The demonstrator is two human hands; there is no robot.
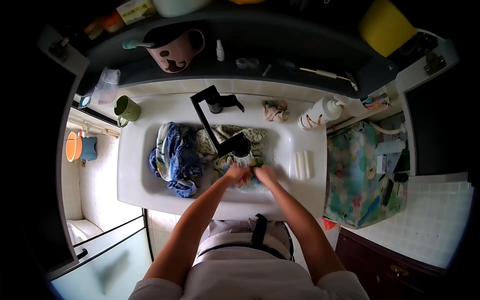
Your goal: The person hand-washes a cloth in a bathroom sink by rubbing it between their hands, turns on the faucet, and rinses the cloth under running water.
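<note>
Both hands are low in the white sink [150, 137], under the black faucet [235, 146], where water runs down. My left hand [237, 173] is closed on a wet, colorful patterned cloth [250, 186]. Close beside it, my right hand [265, 174] grips the same cloth, with its fingertips partly hidden. To the left of my hands lies a bunched blue-and-white garment [179, 155]. A pale, leaf-patterned cloth [255, 134] is heaped behind the faucet's spout and partly covered by it.
A bar of soap [302, 165] rests on the right rim. Behind it stand a pump bottle [320, 113] and a crumpled cloth [275, 110]. A green cup [128, 110] is at the back left. The dark shelf [280, 50] overhangs the sink, bearing a pink mug [175, 51].
</note>
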